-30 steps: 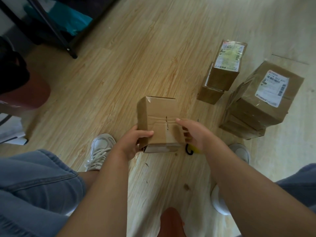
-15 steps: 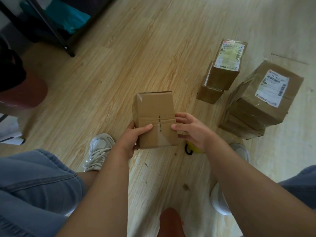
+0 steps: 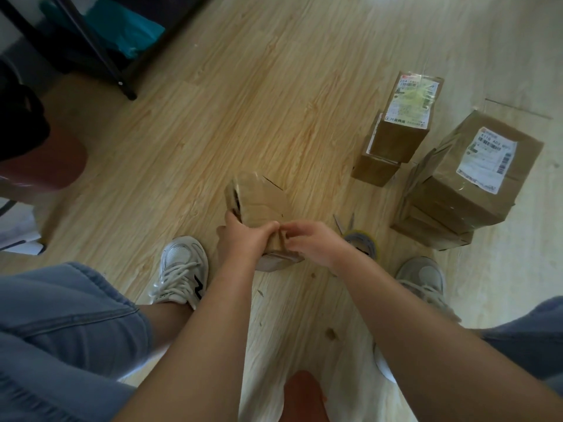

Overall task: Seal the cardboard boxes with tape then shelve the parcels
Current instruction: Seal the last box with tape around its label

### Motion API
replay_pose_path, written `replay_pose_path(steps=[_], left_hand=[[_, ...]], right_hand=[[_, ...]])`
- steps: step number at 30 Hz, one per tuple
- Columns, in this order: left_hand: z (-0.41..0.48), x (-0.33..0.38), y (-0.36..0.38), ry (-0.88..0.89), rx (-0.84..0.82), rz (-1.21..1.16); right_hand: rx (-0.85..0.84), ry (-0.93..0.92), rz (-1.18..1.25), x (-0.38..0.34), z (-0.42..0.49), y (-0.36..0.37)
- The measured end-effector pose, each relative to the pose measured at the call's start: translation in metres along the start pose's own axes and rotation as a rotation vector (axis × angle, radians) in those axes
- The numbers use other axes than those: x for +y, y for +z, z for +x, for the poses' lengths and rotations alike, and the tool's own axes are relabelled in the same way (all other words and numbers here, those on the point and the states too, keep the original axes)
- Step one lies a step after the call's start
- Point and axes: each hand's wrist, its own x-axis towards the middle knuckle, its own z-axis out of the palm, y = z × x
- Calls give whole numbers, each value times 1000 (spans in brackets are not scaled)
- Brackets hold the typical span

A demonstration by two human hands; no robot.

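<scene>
A small brown cardboard box (image 3: 259,202) is held just above the wooden floor, tilted and blurred by motion. My left hand (image 3: 243,239) grips its near left side, with the thumb on top. My right hand (image 3: 313,243) pinches the box's near edge beside the left thumb. A tape roll (image 3: 362,239) with a yellow rim lies on the floor just right of my right hand, partly hidden by it. Scissor tips (image 3: 344,222) stick out beside the roll.
Two labelled parcels (image 3: 399,129) are stacked at the right, and a bigger taped stack (image 3: 469,184) stands further right. My shoes (image 3: 182,269) flank the box. A black shelf frame (image 3: 100,53) with a teal bag stands at the upper left.
The box has been turned and tipped in both hands. My hands have come together at its near edge. The tape roll and scissors now show beside my right hand.
</scene>
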Motion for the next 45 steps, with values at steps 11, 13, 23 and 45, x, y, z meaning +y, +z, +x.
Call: replay_pose_path(steps=[11, 13, 23, 45], left_hand=[[-3, 0, 15, 45, -114, -139], [-3, 1, 15, 46, -144, -157], [-6, 8, 17, 112, -248, -279], [-4, 3, 3, -86, -312, -597]], right_hand=[[254, -23, -147, 25, 2, -5], [306, -88, -333, 26, 0, -3], [194, 10, -348, 15, -6, -5], [209, 308, 615, 9, -13, -59]])
